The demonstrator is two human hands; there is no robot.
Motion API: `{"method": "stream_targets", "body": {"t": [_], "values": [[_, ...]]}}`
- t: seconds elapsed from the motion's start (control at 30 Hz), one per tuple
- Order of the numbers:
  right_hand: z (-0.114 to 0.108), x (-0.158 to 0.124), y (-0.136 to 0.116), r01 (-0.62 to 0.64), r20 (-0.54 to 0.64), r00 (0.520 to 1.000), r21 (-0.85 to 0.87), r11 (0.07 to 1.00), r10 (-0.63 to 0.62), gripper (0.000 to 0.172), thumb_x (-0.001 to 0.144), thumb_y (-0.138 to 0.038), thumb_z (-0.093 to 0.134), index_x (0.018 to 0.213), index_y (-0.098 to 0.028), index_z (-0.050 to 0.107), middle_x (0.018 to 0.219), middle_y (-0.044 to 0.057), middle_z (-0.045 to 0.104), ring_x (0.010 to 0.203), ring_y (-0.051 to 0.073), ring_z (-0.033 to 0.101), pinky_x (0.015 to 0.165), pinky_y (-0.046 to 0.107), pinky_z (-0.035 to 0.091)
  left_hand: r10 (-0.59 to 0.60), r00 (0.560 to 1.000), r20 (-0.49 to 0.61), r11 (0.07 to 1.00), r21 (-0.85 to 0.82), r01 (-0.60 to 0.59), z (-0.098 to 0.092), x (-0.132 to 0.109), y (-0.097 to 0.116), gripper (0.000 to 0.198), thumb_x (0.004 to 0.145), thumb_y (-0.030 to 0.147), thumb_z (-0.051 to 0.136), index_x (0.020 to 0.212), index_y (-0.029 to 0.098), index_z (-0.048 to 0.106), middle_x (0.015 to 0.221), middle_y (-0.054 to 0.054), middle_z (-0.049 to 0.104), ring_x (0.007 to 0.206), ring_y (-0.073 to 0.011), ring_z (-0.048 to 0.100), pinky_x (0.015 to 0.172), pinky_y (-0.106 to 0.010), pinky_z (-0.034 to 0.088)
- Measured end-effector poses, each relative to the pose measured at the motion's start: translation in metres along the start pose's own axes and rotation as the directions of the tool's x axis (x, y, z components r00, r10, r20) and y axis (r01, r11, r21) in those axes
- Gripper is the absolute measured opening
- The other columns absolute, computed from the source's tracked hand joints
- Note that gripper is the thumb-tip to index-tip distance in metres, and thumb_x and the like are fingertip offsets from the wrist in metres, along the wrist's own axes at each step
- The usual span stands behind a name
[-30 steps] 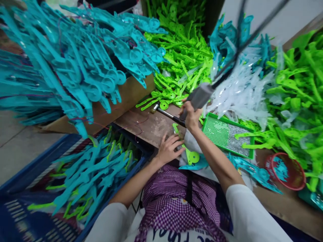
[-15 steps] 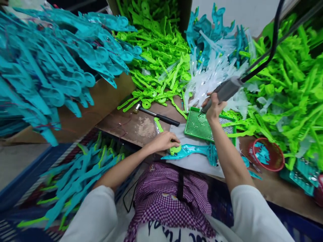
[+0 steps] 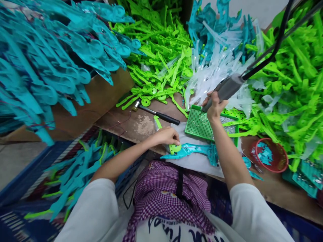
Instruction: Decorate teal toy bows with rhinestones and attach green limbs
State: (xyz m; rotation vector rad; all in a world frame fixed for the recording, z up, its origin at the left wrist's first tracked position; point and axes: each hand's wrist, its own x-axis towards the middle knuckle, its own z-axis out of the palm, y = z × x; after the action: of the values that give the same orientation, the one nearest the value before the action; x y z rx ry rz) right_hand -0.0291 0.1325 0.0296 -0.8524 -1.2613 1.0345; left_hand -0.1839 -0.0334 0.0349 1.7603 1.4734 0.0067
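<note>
A turquoise part (image 3: 196, 150) lies flat on a white cloth (image 3: 194, 162) directly in front of you, its long axis running roughly from 9 to 3 o'clock; a lime piece (image 3: 174, 148) overlaps it near its 9 o'clock end. Your left hand (image 3: 166, 135) is the nearer: its fingertips, curled downward, meet the lime piece, though whether they pinch or merely press it cannot be told. Your right hand (image 3: 215, 107) is wrapped firmly around a grey power driver (image 3: 229, 88), which hangs over a green tray (image 3: 198, 122) with its working end angled toward 8 o'clock (whether the tip touches the tray's contents is too fine to make out). The governing relation: from that tip, the lime piece lies toward 7 o'clock, near but clear of it, with your left hand on its far-left edge and your right forearm crossing in front of the turquoise part's 3 o'clock end. Farther out, from the turquoise part, a hammer (image 3: 163, 116) lies toward 11 o'clock, a red basket (image 3: 279, 158) of small turquoise pieces (image 3: 264, 154) at 3, a blue crate (image 3: 15, 183) at 8, stacked turquoise bodies (image 3: 45, 67) at 10, and translucent strips (image 3: 217, 67) near 12.
</note>
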Motion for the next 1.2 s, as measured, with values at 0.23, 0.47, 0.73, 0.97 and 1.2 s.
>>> {"method": "stream_targets", "body": {"t": [0.23,0.47,0.73,0.97,1.2], "values": [[-0.002,0.002,-0.001,-0.004,-0.053,0.999,-0.017,1.0,0.003,0.04,0.077,-0.058,0.053,0.075,-0.019,0.059,0.044,-0.007,0.049,0.035,0.01,0.049,0.037,0.023,0.036,0.053,0.902,-0.429,0.991,0.131,0.004,0.044,-0.029,0.013,0.019,0.091,0.03,0.059,0.104,0.025,0.071,0.1,-0.002,0.074,0.097,-0.0214,0.063,0.088,-0.036,0.037],[0.001,0.0,-0.004,0.001,-0.01,1.0,-0.01,1.0,-0.001,0.037,0.076,-0.057,0.056,0.071,-0.02,0.058,0.043,-0.007,0.05,0.036,0.01,0.05,0.038,0.023,0.036,0.161,0.717,-0.678,0.939,0.329,0.101,0.099,-0.046,0.033,0.028,0.098,0.029,0.044,0.112,0.015,0.065,0.11,-0.008,0.07,0.1,-0.0196,0.063,0.098,-0.038,0.039],[0.001,0.005,-0.005,-0.008,-0.024,1.0,-0.041,0.999,0.007,0.041,0.075,-0.062,0.055,0.076,-0.021,0.058,0.044,-0.007,0.048,0.037,0.011,0.051,0.037,0.024,0.036,0.188,0.778,-0.6,0.851,0.494,0.176,0.129,-0.054,0.033,0.065,0.092,0.05,0.049,0.136,0.001,0.049,0.142,-0.02,0.048,0.132,-0.0299,0.047,0.108,-0.039,0.04],[0.006,-0.019,-0.065,0.059,-0.066,0.996,0.07,0.996,-0.055,0.042,0.075,-0.066,0.047,0.083,-0.027,0.057,0.044,-0.008,0.041,0.033,0.012,0.044,0.034,0.027,0.035,0.263,0.703,-0.66,0.843,0.511,0.165,0.137,-0.047,0.024,0.054,0.095,0.04,0.048,0.135,0.003,0.05,0.14,-0.018,0.051,0.129,-0.0267,0.051,0.107,-0.037,0.043],[0.071,-0.116,-0.068,-0.292,0.463,0.877,0.304,0.907,0.128,0.046,0.064,-0.067,0.063,0.078,-0.023,0.057,0.043,-0.006,0.049,0.034,0.012,0.047,0.036,0.026,0.038,0.243,0.711,-0.66,0.887,0.448,0.113,0.138,-0.048,0.021,0.053,0.091,0.028,0.057,0.137,0.004,0.047,0.139,-0.019,0.052,0.131,-0.027,0.048,0.107,-0.039,0.043]]}}
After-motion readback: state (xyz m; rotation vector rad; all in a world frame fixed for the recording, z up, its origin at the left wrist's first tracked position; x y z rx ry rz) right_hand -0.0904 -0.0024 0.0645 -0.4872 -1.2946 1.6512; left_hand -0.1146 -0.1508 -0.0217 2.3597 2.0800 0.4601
